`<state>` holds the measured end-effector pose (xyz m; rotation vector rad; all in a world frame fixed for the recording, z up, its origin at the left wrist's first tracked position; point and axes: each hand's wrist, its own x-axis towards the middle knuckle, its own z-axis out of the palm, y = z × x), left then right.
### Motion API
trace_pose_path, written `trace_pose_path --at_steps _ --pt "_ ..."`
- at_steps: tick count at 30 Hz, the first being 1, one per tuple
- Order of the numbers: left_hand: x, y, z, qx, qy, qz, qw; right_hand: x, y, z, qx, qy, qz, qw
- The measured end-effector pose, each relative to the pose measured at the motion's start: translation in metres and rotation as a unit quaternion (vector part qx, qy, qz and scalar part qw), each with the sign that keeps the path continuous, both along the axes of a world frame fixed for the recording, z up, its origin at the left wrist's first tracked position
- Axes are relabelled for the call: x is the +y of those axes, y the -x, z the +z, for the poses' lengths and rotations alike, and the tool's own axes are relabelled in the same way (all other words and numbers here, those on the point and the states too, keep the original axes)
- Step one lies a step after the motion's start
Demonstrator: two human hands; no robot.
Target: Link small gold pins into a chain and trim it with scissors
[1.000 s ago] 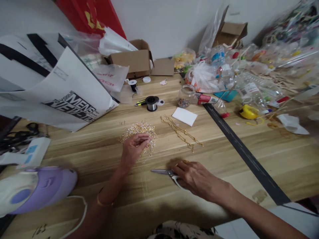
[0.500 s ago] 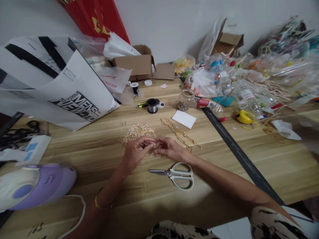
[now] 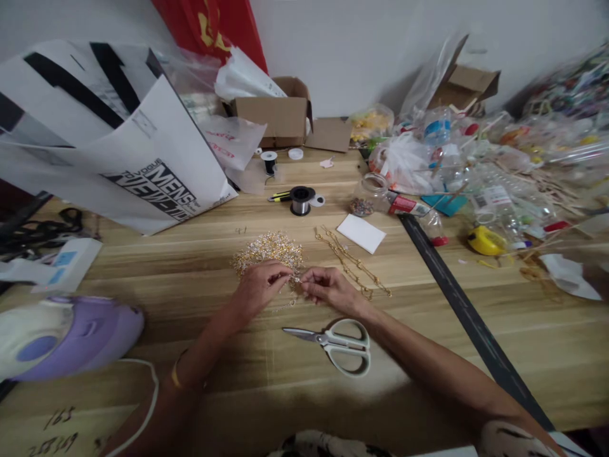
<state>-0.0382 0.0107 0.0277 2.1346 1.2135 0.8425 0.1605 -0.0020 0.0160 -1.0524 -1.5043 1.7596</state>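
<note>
My left hand (image 3: 261, 284) and my right hand (image 3: 330, 287) face each other over the table, both in a pinch. Between their fingertips is a small cluster of clear beads (image 3: 295, 279), strung on something too thin to make out. Just behind my hands lies a heap of gold and clear beads (image 3: 267, 249). A short beaded strand (image 3: 285, 307) trails on the wood below my fingers. To the right, gold chains (image 3: 351, 263) lie stretched out. Scissors (image 3: 328, 343) with pale handles rest slightly spread, in front of my right hand.
A wire spool (image 3: 301, 202), a jar of beads (image 3: 368, 195) and a white card (image 3: 361, 233) lie farther back. At left stand a paper bag (image 3: 157, 158) and a purple-and-white appliance (image 3: 90, 339). Plastic bottles (image 3: 495, 200) and a yellow tape measure (image 3: 486, 241) crowd the right.
My hands have drawn a little apart at the fingertips, showing more of the bead cluster between them. The whole view has shifted slightly.
</note>
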Motion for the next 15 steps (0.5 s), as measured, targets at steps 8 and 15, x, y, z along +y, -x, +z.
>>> trace_pose_path --at_steps 8,15 --pt "0.0040 0.0048 -0.0024 0.037 -0.002 -0.009 0.999 0.0016 -0.0020 -0.0018 -0.017 0.006 0.011 1.000" --pt "0.0059 0.0063 -0.0018 0.044 0.003 0.005 0.999 0.0054 -0.0055 -0.0049 -0.040 0.002 0.021 0.999"
